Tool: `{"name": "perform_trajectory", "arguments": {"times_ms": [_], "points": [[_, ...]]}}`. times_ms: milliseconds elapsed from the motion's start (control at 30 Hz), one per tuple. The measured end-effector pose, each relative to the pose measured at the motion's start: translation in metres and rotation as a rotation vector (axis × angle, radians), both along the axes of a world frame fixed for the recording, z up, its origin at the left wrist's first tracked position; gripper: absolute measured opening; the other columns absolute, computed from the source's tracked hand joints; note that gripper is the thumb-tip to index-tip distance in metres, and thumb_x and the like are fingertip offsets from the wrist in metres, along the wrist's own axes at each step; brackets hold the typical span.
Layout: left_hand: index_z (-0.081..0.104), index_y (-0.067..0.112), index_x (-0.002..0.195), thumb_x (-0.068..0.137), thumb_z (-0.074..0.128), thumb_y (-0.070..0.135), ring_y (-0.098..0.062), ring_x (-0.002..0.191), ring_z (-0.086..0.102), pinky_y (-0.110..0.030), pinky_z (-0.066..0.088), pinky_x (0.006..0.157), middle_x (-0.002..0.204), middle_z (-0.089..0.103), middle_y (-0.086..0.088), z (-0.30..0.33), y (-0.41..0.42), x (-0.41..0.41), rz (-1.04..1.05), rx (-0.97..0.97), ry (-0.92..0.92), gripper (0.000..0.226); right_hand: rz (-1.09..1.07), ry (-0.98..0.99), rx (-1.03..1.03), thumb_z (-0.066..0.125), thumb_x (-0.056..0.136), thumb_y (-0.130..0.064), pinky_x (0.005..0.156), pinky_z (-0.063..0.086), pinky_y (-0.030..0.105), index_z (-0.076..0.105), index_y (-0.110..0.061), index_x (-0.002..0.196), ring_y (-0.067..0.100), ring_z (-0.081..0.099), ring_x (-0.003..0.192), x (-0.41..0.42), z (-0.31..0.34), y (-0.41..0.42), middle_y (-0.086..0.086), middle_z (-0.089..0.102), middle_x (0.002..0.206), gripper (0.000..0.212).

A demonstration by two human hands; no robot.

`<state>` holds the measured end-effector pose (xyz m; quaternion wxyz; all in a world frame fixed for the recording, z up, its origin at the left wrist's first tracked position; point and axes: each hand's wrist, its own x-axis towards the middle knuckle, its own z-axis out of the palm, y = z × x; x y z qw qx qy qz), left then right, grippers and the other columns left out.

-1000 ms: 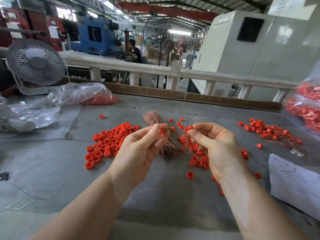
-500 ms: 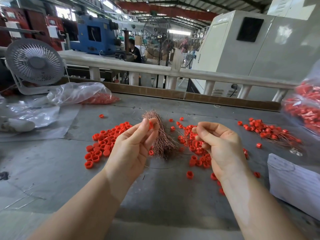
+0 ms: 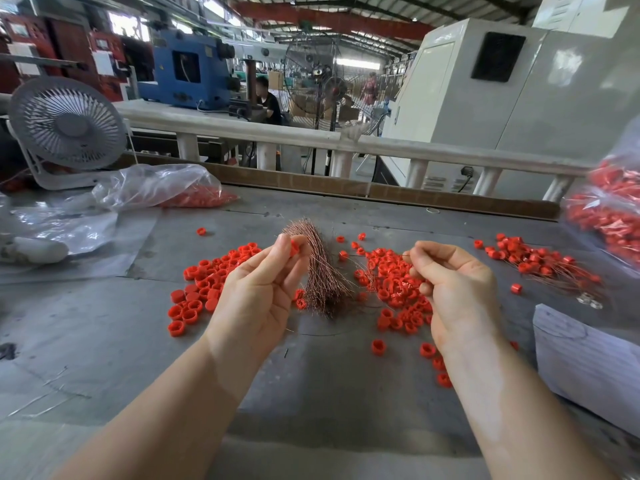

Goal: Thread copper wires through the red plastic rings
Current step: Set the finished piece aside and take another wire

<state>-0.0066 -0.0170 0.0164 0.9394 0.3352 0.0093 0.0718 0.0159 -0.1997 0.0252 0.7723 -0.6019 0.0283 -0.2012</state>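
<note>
So the left hand (image 3: 258, 292) pinches one red ring (image 3: 294, 248) at its fingertips, up over the wire bundle (image 3: 320, 271); the right hand (image 3: 450, 289), off to the right, seems to pinch a thin wire (image 3: 406, 255) pointing left at it; looks like that gap needs closing.

No legible text anywhere

a grey worktable (image 3: 104, 341) fronts a pale railing (image 3: 433, 150) in a factory hall. a small white fan (image 3: 67, 128) stands at the table's far left; beyond the railing are a blue machine (image 3: 183, 77), a pedestal fan (image 3: 320, 83), a large grey cabinet (image 3: 519, 98) and red roof beams (image 3: 329, 20).
</note>
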Motion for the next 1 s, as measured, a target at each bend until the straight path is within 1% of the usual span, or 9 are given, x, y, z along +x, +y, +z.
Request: {"name": "perform_trajectory", "arguments": {"times_ms": [167, 300, 533, 600, 700, 767, 800, 900, 1000], "points": [[0.073, 0.003, 0.069, 0.072, 0.062, 0.015, -0.01, 0.077, 0.07, -0.016, 0.056, 0.07, 0.077, 0.071, -0.006, 0.0, 0.004, 0.002, 0.03, -0.025, -0.003, 0.016, -0.11, -0.041, -0.091, 0.066, 0.081, 0.002, 0.047, 0.039, 0.007, 0.064, -0.016, 0.074, -0.003, 0.055, 0.051, 0.002, 0.0, -0.005, 0.002, 0.065, 0.07, 0.019], [0.071, 0.001, 0.075, 0.071, 0.063, 0.016, -0.01, 0.075, 0.07, -0.018, 0.056, 0.069, 0.077, 0.071, -0.007, 0.0, 0.007, 0.002, 0.027, -0.007, 0.012, 0.017, -0.135, -0.028, -0.124, 0.066, 0.082, -0.001, 0.048, 0.04, 0.007, 0.064, -0.018, 0.075, -0.004, 0.058, 0.055, 0.004, -0.001, -0.009, 0.002, 0.067, 0.075, 0.019], [0.075, 0.005, 0.075, 0.068, 0.065, 0.019, -0.007, 0.063, 0.065, -0.015, 0.055, 0.061, 0.07, 0.067, -0.007, -0.003, -0.005, -0.004, -0.135, 0.294, 0.027, 0.019, -0.132, -0.048, -0.198, 0.069, 0.08, -0.004, 0.05, 0.04, 0.007, 0.065, -0.02, 0.074, -0.003, 0.057, 0.057, 0.004, -0.003, -0.006, -0.002, 0.066, 0.072, 0.018], [0.076, 0.006, 0.075, 0.067, 0.064, 0.019, -0.006, 0.068, 0.065, -0.015, 0.054, 0.062, 0.081, 0.072, -0.004, -0.003, -0.008, -0.007, -0.191, 0.387, -0.014, 0.019, -0.104, -0.045, -0.238, 0.069, 0.08, -0.004, 0.05, 0.04, 0.007, 0.065, -0.02, 0.072, -0.003, 0.057, 0.056, 0.004, -0.004, -0.005, -0.002, 0.067, 0.071, 0.018], [0.075, 0.007, 0.071, 0.066, 0.066, 0.02, -0.003, 0.095, 0.066, -0.017, 0.054, 0.068, 0.11, 0.07, 0.0, -0.001, -0.011, -0.012, -0.257, 0.499, -0.09, 0.017, -0.049, -0.03, -0.349, 0.069, 0.079, -0.002, 0.051, 0.041, 0.007, 0.064, -0.019, 0.071, -0.005, 0.056, 0.054, 0.003, -0.005, -0.001, -0.001, 0.066, 0.068, 0.019], [0.076, 0.008, 0.072, 0.065, 0.067, 0.021, -0.002, 0.102, 0.064, -0.018, 0.055, 0.07, 0.114, 0.069, 0.001, 0.0, -0.012, -0.014, -0.281, 0.509, -0.124, 0.018, -0.036, -0.02, -0.449, 0.07, 0.079, -0.002, 0.052, 0.042, 0.008, 0.064, -0.019, 0.069, -0.003, 0.056, 0.053, 0.001, -0.006, 0.002, -0.001, 0.065, 0.064, 0.021], [0.076, 0.008, 0.072, 0.064, 0.066, 0.021, -0.002, 0.099, 0.065, -0.018, 0.055, 0.069, 0.112, 0.07, 0.001, 0.001, -0.012, -0.014, -0.287, 0.495, -0.131, 0.018, -0.033, -0.014, -0.495, 0.069, 0.079, -0.002, 0.051, 0.042, 0.007, 0.064, -0.02, 0.068, -0.003, 0.056, 0.051, 0.001, -0.007, 0.003, -0.001, 0.065, 0.062, 0.022], [0.077, 0.008, 0.078, 0.069, 0.063, 0.018, -0.005, 0.075, 0.067, -0.017, 0.054, 0.066, 0.101, 0.073, -0.002, 0.002, -0.011, -0.014, -0.298, 0.421, -0.125, 0.019, -0.036, -0.002, -0.579, 0.068, 0.079, 0.0, 0.046, 0.041, 0.007, 0.064, -0.018, 0.066, -0.004, 0.055, 0.046, -0.001, -0.008, 0.005, -0.003, 0.063, 0.058, 0.022], [0.077, 0.011, 0.081, 0.073, 0.06, 0.018, -0.007, 0.069, 0.066, -0.017, 0.054, 0.065, 0.088, 0.073, -0.006, 0.003, -0.01, -0.014, -0.326, 0.393, -0.137, 0.02, -0.052, 0.01, -0.627, 0.069, 0.078, -0.001, 0.046, 0.04, 0.007, 0.065, -0.016, 0.068, -0.005, 0.055, 0.047, 0.0, -0.008, 0.004, -0.002, 0.063, 0.059, 0.019]]}}
